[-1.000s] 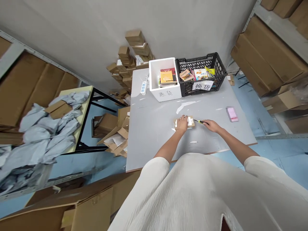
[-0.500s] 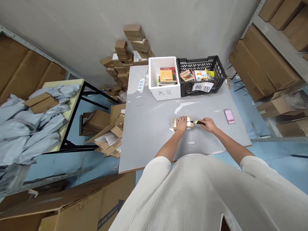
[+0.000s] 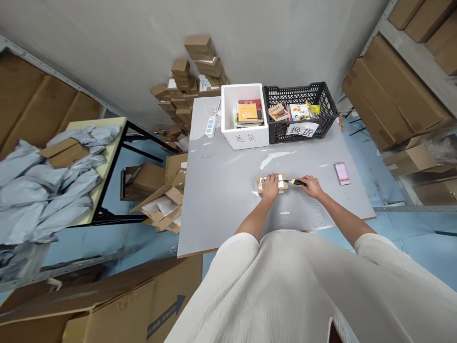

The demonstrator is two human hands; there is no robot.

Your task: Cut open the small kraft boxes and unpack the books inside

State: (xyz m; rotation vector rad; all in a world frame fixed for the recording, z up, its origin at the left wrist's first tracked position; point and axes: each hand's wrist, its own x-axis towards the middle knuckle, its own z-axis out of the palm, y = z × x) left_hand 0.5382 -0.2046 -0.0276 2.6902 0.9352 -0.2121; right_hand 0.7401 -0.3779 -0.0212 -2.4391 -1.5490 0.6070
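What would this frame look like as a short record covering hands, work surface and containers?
Left hand: resting on a small cardboard package
Right hand: holding a black-and-yellow cutter, blade at the package's right end
Blade contact: cannot be told
Surface: gray table
Containers: white box and black crate, side by side, books in both
Also on table: power strip, pink blurred item

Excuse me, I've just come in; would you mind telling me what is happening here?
A person's left hand rests on a small cardboard package on the gray table. Their right hand holds a black-and-yellow cutter, its thin end at the package's right side. Farther back stand a white bin and a black crate, both with books inside.
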